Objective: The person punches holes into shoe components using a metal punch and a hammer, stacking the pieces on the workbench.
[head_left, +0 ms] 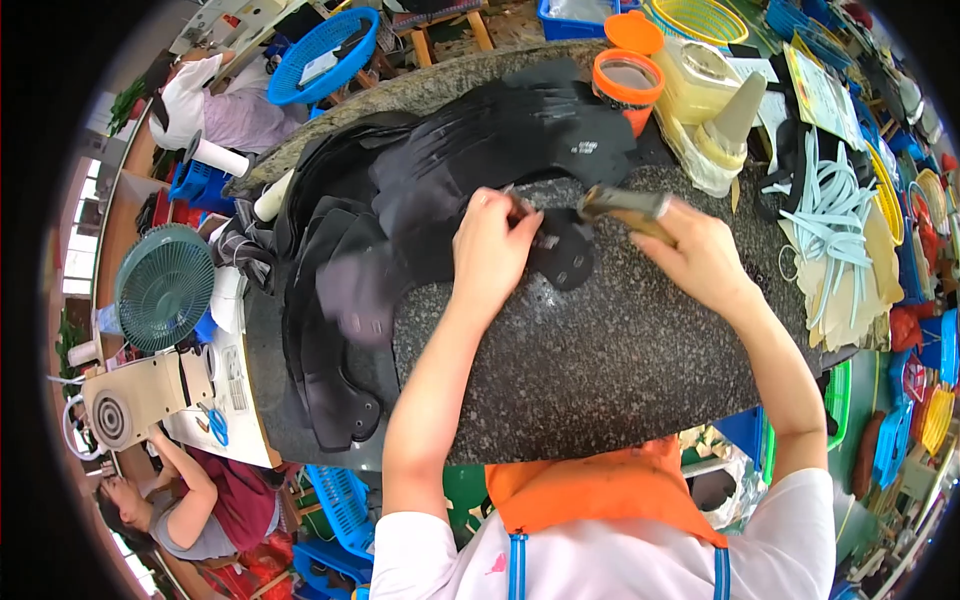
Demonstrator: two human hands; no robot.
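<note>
My right hand (695, 252) is closed around a hammer (635, 208), its head blurred by motion above the stone slab (590, 350). Left of it, my left hand (490, 250) pinches the edge of a black shoe-upper piece (566, 258), which lies on the slab and has small punched marks. The fingertips are partly smeared. Beyond my hands, overlapping black pieces (480, 140) are spread across the slab. More black pieces (325, 350) lie stacked at the left, one with a blurred grey-purple surface (355, 295).
An orange tub (630, 85) and a yellowish glue container (725, 145) stand at the far right. Pale blue strips (835, 220) lie at the right edge. A co-worker (190, 500) sits at a sewing machine (130, 405) on the left; another person (215, 105) is at the far left.
</note>
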